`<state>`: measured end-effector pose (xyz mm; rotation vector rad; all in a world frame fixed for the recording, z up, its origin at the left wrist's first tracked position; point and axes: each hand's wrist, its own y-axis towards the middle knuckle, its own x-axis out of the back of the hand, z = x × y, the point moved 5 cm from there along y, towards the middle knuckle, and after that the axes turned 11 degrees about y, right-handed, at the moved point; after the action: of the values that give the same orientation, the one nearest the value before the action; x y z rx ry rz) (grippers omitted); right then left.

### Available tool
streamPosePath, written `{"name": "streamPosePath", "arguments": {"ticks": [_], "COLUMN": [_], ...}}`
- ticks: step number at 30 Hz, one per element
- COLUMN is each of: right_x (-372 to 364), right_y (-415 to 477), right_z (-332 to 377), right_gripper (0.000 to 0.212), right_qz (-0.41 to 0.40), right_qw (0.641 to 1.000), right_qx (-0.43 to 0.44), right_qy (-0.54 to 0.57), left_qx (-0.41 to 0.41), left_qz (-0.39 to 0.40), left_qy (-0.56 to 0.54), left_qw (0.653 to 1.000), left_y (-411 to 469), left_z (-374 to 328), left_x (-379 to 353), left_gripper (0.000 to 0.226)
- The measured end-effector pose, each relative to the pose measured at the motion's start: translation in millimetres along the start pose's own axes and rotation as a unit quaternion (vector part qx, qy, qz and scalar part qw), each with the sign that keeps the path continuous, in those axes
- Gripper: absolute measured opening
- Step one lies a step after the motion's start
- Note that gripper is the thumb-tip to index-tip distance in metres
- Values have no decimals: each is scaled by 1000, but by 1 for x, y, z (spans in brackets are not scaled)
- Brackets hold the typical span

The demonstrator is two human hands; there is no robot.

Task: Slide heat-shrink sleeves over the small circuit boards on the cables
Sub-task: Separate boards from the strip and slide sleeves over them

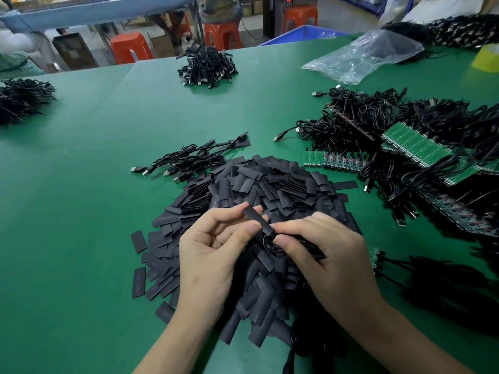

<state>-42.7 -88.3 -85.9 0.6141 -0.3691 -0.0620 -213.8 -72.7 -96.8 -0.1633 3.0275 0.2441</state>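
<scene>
Left hand: pinches one flat black sleeve between thumb and forefingers, with the far end angled up and away from the palm.
Right hand: fingers curled round a coiled black cable, thumb and forefinger meeting the sleeve's near end.
Circuit board: hidden where the two sets of fingertips meet. It may already be partly inside the sleeve, but the view does not settle it.
Sleeve pile: loose sleeves heaped directly under and just beyond both hands.
Sleeved cables: a small bunch lying beyond the left hand.
Board strips: green strips with tangled leads, beyond and to the right of the right hand.
Table: green mat, bare to the left of the left hand.
Risk, snag: a flattened sleeve mouth could catch a board corner or solder joint, and forcing it may bend the wires.
Risk, tilt: a board fed in at an angle would jam, and the sleeve may buckle between the pinching fingers.
Risk, coverage: stopping short would leave one board edge exposed.
Risk, drop: a slipped sleeve would be lost in the pile below.
</scene>
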Motion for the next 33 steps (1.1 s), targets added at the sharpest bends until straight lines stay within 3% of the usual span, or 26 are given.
{"name": "streamPosePath", "arguments": {"ticks": [18, 33], "right_x": [-1, 2], "right_y": [-3, -3], "right_z": [-5, 0], "right_gripper": [15, 18], "right_qz": [2, -11], "right_qw": [1000, 997], "right_qx": [-2, 31], "right_qy": [8, -64], "left_qx": [-16, -93], "left_qz": [44, 19], "left_qy": [-7, 192], "left_qw": [999, 977], "left_y": [1, 2], "left_z": [1, -1], "left_x": [-2, 6], "left_gripper": [23, 36]}}
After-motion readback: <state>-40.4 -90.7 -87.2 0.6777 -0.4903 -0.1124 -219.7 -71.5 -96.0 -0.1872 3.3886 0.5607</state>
